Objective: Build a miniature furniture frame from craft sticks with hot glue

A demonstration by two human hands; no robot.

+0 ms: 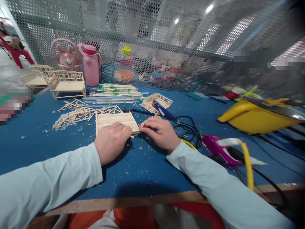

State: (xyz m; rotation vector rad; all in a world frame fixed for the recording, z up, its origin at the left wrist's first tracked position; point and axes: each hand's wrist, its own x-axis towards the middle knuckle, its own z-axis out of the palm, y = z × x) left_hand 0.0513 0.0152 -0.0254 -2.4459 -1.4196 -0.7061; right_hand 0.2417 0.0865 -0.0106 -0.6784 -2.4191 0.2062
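A small slatted panel of thin wooden sticks (114, 119), like a miniature bench seat, lies mid-table. My left hand (111, 141) is closed over its near edge, fingers curled and gripping it. At the panel's near right corner, my right hand (160, 132) pinches a short wooden stick (143, 124) between thumb and fingertips. Whether that stick touches the panel is hard to tell. Just beyond the right hand lies a blue-handled corded tool (163, 110), leaning over a small wooden stick frame (156, 101).
Cut sticks and scraps (78, 116) lie left of the panel, with bagged sticks (119, 90) behind. Miniature wooden benches (68, 85) and a pink bottle (91, 68) stand at back left. A purple corded tool (220, 149) and yellow container (257, 116) are right. Perforated metal mesh (152, 31) rises behind.
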